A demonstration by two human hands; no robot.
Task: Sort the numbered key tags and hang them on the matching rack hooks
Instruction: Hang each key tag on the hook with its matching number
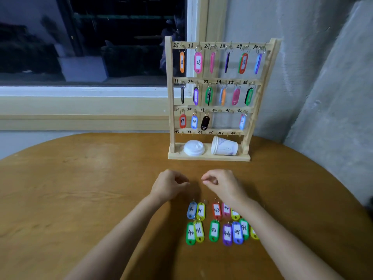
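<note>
Currently, in the head view, twelve loose key tags (pixel 214 230) lie on the tabletop (pixel 80 178) in two rows, five behind and seven in front. The right forearm covers the rows' right end, so more may be hidden. The tags lie nearer the person than both hands, under the wrists, with long axes pointing away and rings toward the rack (pixel 171 98).

The left hand (pixel 170 184) and right hand (pixel 222 183) are side by side, apart, between tags and rack. Their fingers are curled to the thumbs, and no tag or ring shows in either.

The rack stands beyond the hands, slightly right. It has four rails and twenty-four numbered hooks: sixteen occupied, eight bare (40, 41, 43 to 48).

A blue tag 40 (pixel 191 210) and a green tag 40 (pixel 190 233) sit at the left end, nearer the left hand. Judgement: the next reach goes back toward the body, then forward to hook 40 (pixel 217 111).

One lid (pixel 193 147) and one tipped paper cup (pixel 225 146) rest on the rack base.
</note>
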